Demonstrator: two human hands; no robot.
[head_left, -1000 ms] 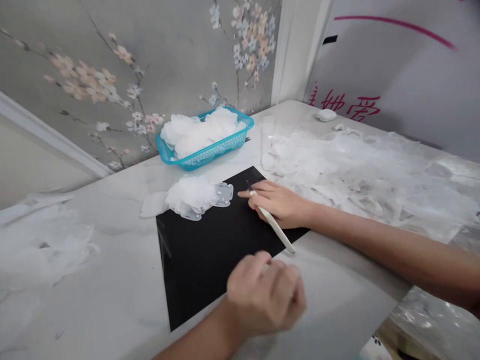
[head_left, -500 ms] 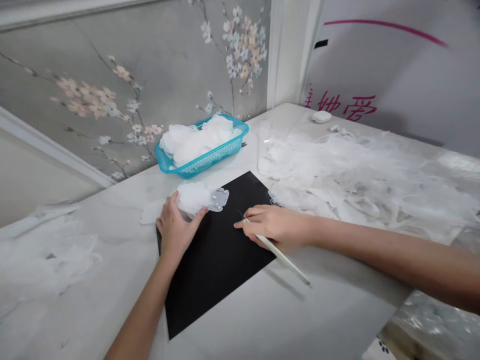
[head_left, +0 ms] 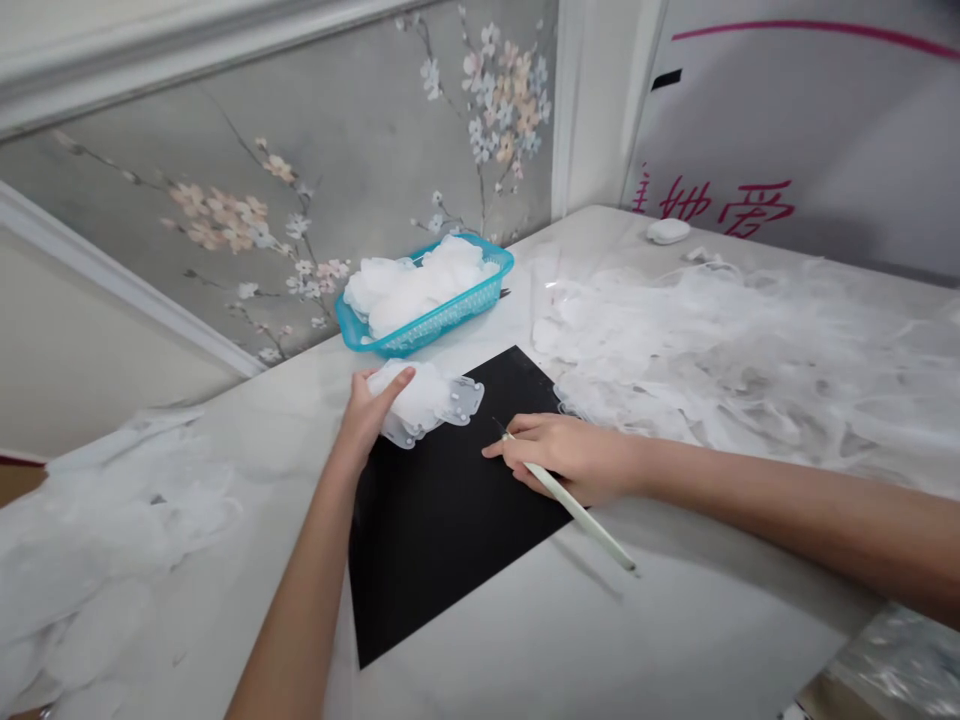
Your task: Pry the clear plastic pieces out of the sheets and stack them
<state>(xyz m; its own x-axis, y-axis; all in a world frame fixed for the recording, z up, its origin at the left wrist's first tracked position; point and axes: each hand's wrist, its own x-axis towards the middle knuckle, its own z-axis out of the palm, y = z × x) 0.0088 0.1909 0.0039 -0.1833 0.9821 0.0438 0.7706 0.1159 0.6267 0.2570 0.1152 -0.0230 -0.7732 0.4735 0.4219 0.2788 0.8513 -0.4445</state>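
Note:
My left hand is closed on a bundle of thin white translucent cut-out pieces, its thumb on top and the other fingers mostly hidden. The bundle is over the far left edge of a black mat; whether it touches the mat I cannot tell. My right hand grips a slim pale green pen-shaped tool with a thin dark tip. That tip points up and left, above the mat and a short way right of the bundle, apart from it.
Behind the mat stands a turquoise basket filled with white pieces. A wide heap of white scraps covers the table's right side, and more white sheets lie at left. A small white case sits at the back.
My left thumb has moved onto the top of the white bundle, which now sits tilted in my grasp. The right hand keeps its hold on the tool. The whole view has shifted slightly.

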